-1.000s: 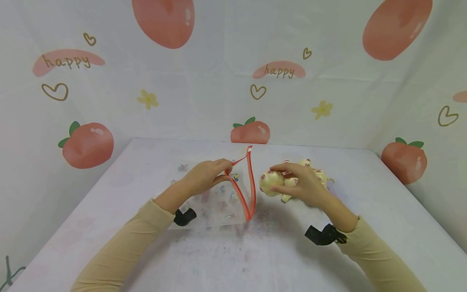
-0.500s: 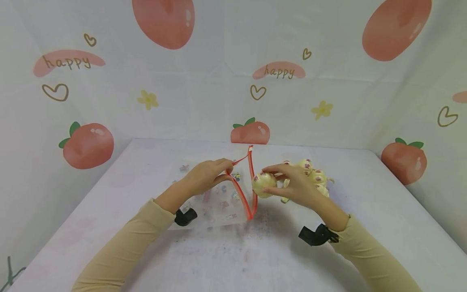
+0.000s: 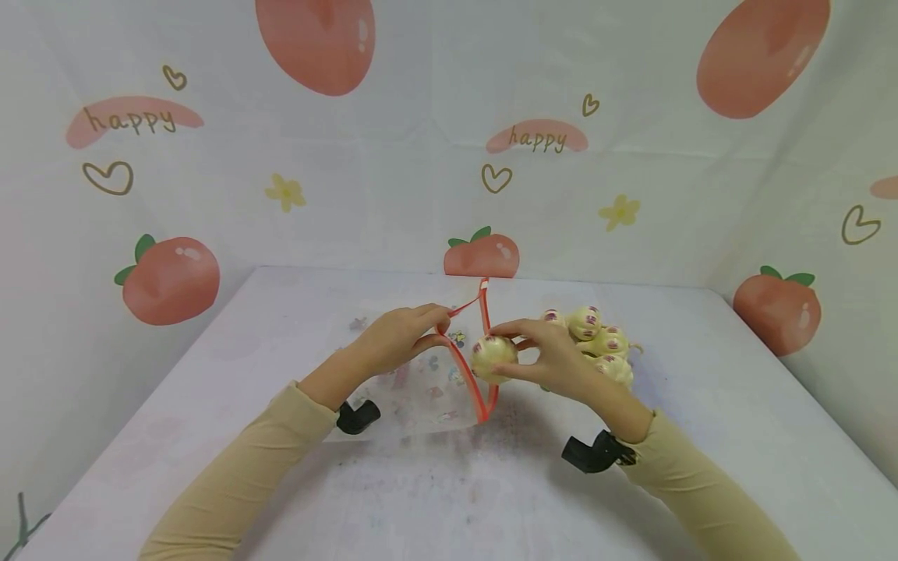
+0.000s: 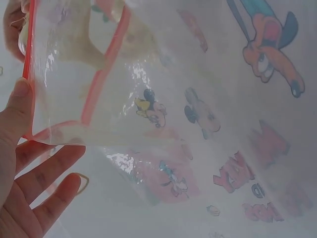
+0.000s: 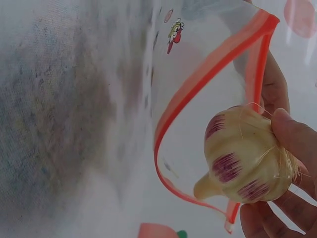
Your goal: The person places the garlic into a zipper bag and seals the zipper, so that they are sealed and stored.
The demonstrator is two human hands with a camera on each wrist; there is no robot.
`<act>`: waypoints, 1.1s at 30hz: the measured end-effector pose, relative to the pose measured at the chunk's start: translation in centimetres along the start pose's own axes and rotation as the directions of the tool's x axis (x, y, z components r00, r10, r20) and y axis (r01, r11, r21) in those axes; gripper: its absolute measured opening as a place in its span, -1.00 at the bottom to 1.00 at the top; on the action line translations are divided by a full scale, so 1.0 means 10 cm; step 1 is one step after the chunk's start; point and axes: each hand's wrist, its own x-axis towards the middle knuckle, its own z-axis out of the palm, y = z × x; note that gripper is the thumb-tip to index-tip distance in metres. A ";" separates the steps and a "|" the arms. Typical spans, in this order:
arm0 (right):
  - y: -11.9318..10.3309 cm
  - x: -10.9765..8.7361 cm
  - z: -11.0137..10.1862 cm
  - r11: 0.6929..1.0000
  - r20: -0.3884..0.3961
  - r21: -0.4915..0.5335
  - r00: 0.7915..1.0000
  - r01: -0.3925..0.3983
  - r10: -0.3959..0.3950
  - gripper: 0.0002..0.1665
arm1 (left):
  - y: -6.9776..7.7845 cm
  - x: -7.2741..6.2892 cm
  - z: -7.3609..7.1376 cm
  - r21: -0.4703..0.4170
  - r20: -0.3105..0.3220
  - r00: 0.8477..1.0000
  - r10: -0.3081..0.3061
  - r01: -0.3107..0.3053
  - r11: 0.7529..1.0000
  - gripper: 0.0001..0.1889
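A clear plastic zip bag (image 3: 410,405) with cartoon prints lies on its side, its red-edged mouth (image 5: 190,87) spread wide towards the right. My left hand (image 3: 400,339) pinches the red edge between thumb and fingers. In the left wrist view, the other fingers (image 4: 52,206) of that hand spread behind the clear film. My right hand (image 3: 550,360) holds a garlic bulb (image 3: 493,360) by thumb and fingertips, right at the bag's mouth. The bulb is cream with purple patches, and its stubby stem (image 5: 207,187) points towards the opening in the right wrist view.
To the right of the bag, several more garlic bulbs (image 3: 609,341) lie in a pile, partly hidden by my right hand. Both wrists carry a black camera mount (image 3: 596,452). A white printed cloth (image 3: 393,202) hangs behind the pale table (image 3: 449,499).
My right hand has carried the garlic bulb leftwards, from beside the pile to the bag's mouth. My left hand and the bag have hardly moved.
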 end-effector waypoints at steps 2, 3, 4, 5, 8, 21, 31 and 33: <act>0.00 0.01 0.01 1.000 0.005 -0.004 1.000 0.012 -0.012 -0.47 | 0.00 0.00 0.00 -0.003 -0.011 1.000 0.010 -0.010 1.000 -0.77; 0.01 0.01 0.02 1.000 0.006 -0.007 1.000 0.018 -0.018 -0.47 | 0.00 0.00 0.00 -0.004 -0.015 1.000 0.013 -0.013 1.000 -0.77; 0.00 0.01 0.03 1.000 0.009 -0.012 1.000 0.020 -0.020 -0.46 | 0.00 0.00 0.00 -0.006 -0.020 1.000 0.015 -0.016 1.000 -0.77; 0.01 0.01 0.03 1.000 0.012 -0.015 1.000 0.023 -0.023 -0.46 | 0.00 0.01 0.00 -0.007 -0.022 1.000 0.018 -0.018 1.000 -0.76; 0.01 0.02 0.05 1.000 0.023 -0.010 0.999 0.023 -0.023 -0.45 | 0.00 0.01 0.01 -0.010 -0.022 1.000 0.016 -0.016 1.000 -0.76; 0.00 0.04 0.11 0.999 0.055 -0.011 0.998 -0.030 0.031 -0.46 | 0.04 0.03 -0.03 -0.009 -0.020 1.000 0.012 -0.012 1.000 -0.76; -0.03 0.06 0.15 0.998 0.099 -0.029 0.993 -0.056 0.059 -0.49 | 0.04 0.05 -0.04 -0.010 -0.042 0.999 0.014 -0.014 1.000 -0.77; -0.03 0.06 0.16 0.998 0.107 -0.024 0.993 -0.057 0.059 -0.51 | 0.05 0.05 -0.04 -0.011 -0.040 0.999 0.008 -0.009 1.000 -0.77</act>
